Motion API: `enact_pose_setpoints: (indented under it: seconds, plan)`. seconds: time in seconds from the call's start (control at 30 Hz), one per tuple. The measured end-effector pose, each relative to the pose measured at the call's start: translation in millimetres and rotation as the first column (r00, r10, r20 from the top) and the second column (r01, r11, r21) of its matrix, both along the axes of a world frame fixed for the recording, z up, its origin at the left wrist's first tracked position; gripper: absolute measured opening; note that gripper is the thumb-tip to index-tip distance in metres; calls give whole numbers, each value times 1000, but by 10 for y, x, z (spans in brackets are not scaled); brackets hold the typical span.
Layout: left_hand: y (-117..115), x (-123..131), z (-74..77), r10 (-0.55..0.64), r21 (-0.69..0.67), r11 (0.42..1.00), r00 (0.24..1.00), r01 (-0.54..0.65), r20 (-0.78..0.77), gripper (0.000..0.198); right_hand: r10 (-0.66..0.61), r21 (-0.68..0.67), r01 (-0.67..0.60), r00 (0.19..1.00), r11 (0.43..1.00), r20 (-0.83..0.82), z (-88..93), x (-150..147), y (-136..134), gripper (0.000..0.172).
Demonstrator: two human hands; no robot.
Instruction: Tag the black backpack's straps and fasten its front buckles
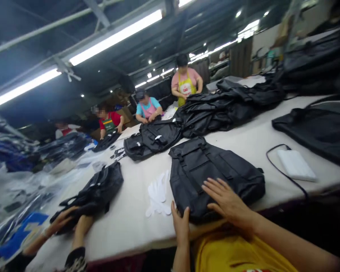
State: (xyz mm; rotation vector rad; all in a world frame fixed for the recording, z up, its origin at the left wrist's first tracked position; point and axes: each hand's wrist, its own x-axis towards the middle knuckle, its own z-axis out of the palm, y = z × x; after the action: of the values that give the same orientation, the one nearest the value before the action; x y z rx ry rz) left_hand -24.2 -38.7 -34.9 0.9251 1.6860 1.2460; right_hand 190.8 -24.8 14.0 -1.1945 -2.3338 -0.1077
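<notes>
On the black backpack (215,177), the left hand (181,223) rests open against its near edge, the right hand (228,200) spread flat on top.

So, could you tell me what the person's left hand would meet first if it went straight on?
The black backpack, it seems: the left hand looks pressed against its near edge, though depth is hard to judge here.

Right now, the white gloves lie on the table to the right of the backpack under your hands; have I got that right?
Not quite: the head view shows the white gloves to the left of the backpack, not the right; they do lie on the table.
</notes>
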Motion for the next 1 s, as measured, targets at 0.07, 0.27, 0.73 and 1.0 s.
enact_pose_setpoints:
  seconds: [0.07, 0.27, 0.73, 1.0]
  plan:
    - [8, -6, -73, 13, -25, 1000, 999, -13, 33, 68, -202, 61, 202, 979, 977, -13, -178, 282, -10, 54]
    - [-23, 122, -24, 129, -71, 990, 980, -119, 154, 42, -300, 31, 300, 954, 953, 0, -471, 584, -6, 54]
    - [-157, 601, 364, 240, -376, 922, 901, -94, 362, 48, -536, -97, 530, 808, 843, -243, -552, 1081, -10, 54]
    - [-131, 462, 181, 256, -295, 946, 861, -130, 440, 53, -789, -809, 71, 283, 584, -545, -578, 1458, 240, 84]
